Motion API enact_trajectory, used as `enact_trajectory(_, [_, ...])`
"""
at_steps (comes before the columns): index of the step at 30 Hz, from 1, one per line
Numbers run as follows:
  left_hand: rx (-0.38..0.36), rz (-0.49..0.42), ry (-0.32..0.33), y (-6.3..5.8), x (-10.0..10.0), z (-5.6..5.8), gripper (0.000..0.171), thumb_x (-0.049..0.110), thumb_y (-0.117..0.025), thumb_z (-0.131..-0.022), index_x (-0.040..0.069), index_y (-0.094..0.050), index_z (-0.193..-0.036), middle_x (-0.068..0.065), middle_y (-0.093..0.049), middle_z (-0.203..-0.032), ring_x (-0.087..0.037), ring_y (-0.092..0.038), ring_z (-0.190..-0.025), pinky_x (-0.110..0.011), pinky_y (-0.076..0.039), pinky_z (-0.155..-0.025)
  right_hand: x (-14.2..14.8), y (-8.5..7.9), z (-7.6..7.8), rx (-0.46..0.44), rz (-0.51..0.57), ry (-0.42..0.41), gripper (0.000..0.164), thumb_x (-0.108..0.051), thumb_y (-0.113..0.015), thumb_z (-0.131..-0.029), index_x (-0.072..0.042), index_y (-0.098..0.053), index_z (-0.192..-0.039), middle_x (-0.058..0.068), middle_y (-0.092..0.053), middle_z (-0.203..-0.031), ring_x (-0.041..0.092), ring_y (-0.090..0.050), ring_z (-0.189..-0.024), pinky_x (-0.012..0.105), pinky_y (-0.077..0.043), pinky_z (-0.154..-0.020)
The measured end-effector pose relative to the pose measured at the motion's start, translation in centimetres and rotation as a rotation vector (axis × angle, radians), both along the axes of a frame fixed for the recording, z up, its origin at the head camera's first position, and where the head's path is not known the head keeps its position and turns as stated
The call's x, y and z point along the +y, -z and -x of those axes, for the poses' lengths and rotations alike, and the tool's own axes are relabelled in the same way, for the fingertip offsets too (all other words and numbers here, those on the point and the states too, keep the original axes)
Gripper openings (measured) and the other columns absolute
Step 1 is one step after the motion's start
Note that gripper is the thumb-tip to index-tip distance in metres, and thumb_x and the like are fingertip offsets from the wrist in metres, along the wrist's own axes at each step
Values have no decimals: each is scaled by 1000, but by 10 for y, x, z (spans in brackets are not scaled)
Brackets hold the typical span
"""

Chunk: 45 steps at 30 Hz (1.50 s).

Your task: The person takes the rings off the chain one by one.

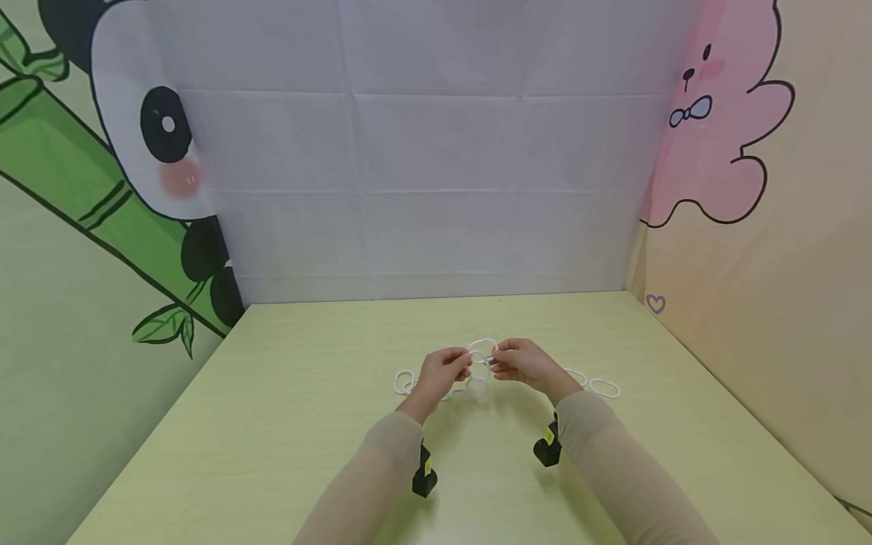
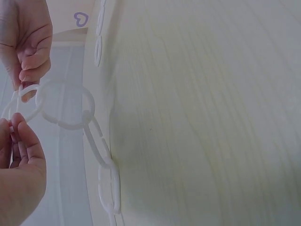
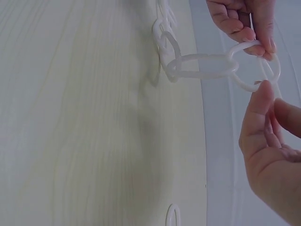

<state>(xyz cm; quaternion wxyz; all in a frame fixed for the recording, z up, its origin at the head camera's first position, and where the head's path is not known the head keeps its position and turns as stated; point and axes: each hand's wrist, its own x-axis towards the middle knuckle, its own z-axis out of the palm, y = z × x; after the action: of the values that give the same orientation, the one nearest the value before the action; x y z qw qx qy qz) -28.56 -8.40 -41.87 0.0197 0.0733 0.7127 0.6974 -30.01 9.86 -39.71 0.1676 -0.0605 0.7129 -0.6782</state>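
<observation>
Both hands meet over the middle of the table in the head view, with white plastic chain links between their fingertips. My left hand (image 1: 439, 372) pinches one link (image 3: 244, 86), which has an open loop shape. From the other side, my right hand (image 1: 527, 365) pinches a link (image 1: 484, 341) right at that one, and the two overlap in the wrist views. Below the fingers a length of white chain (image 2: 68, 126) hangs down to the table. Part of the held links is hidden behind the fingertips.
More white links (image 1: 397, 382) lie on the pale wooden table (image 1: 306, 439) left of the hands. Oval links (image 1: 604, 388) lie to the right, beyond the right wrist. A white cloth (image 1: 436, 227) hangs behind the table's far edge, between painted walls.
</observation>
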Motion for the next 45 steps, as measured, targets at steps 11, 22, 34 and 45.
enact_trajectory(11, [-8, -3, -13, -3, 1, -1, 24, 10, -57, -92, -9, -60, -107, -19, -62, -95, -7, -57, -68, -24, -51, -69, 0, -4, -3, 20, -5, -4, 21, -4, -47, -96, 12, -45, -108, 15, -59, -90, 12, -58, -68, 24, -53, -64])
enact_trajectory(22, [-11, 1, -3, -4, -2, -5, 25, 9, -56, -92, -11, -59, -108, -17, -61, -91, -7, -56, -67, -24, -51, -68, 9, -21, -1, 83, -117, 65, 21, -10, -52, -95, 7, -49, -106, 13, -63, -95, 18, -59, -74, 26, -53, -66])
enact_trajectory(34, [-16, 3, 14, -6, -3, -5, 27, 11, -56, -93, -10, -59, -110, -15, -61, -92, -8, -56, -68, -24, -51, -70, 29, -36, -3, 105, -108, 90, 18, -9, -51, -95, 6, -48, -105, 11, -63, -94, 14, -56, -71, 25, -52, -66])
enact_trajectory(45, [-15, 10, 14, -7, -4, -3, 25, 11, -56, -93, -9, -60, -108, -13, -62, -92, -8, -57, -69, -24, -51, -69, 50, -43, -7, 98, -114, 121, 17, -10, -52, -95, 4, -49, -104, 10, -64, -96, 15, -57, -73, 23, -52, -66])
